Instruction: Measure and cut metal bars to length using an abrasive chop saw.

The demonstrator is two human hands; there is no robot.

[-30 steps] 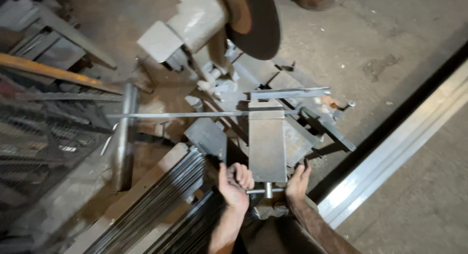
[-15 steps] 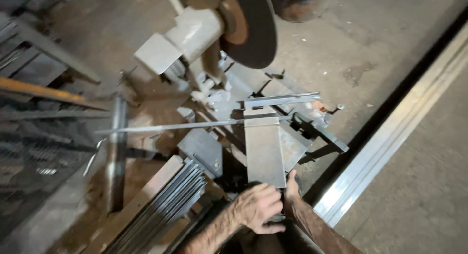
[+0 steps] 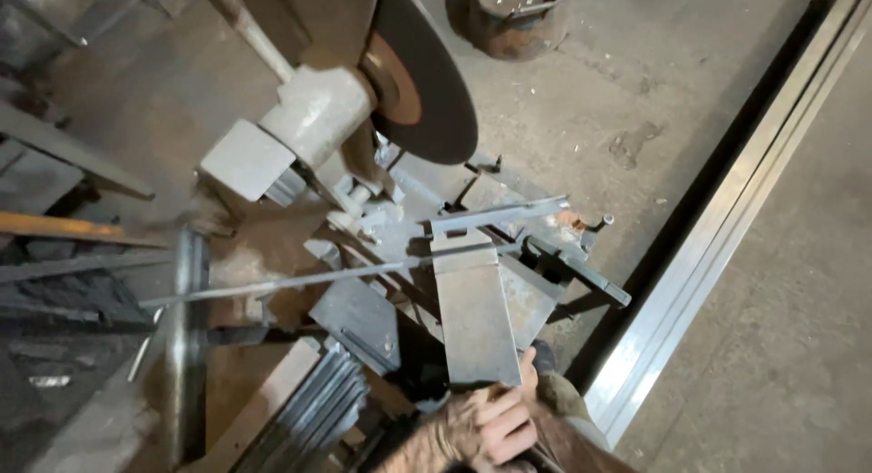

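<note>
A cut-off saw stands on the floor with its dark abrasive disc [image 3: 427, 82] raised above a grey vise plate [image 3: 472, 318]. A thin steel rod [image 3: 300, 280] lies across the vise under the disc and sticks out to the left. My left hand [image 3: 486, 428] is curled in a fist at the near end of the vise plate, over the vise handle, which it hides. My right hand [image 3: 530, 371] sits just behind it, mostly covered, with only a thumb and an olive sleeve showing.
The saw's pale motor housing [image 3: 309, 119] hangs at the upper left. A bundle of flat steel strips [image 3: 309, 418] and a grey pipe [image 3: 186, 346] lie to the left. Long metal profiles [image 3: 727, 246] run diagonally on the right. A rusty bucket [image 3: 518, 19] stands at the top.
My hands were apart on the vise handle's crossbar. The left hand has since swung over it and now covers both the handle and most of the right hand. The view has moved closer.
</note>
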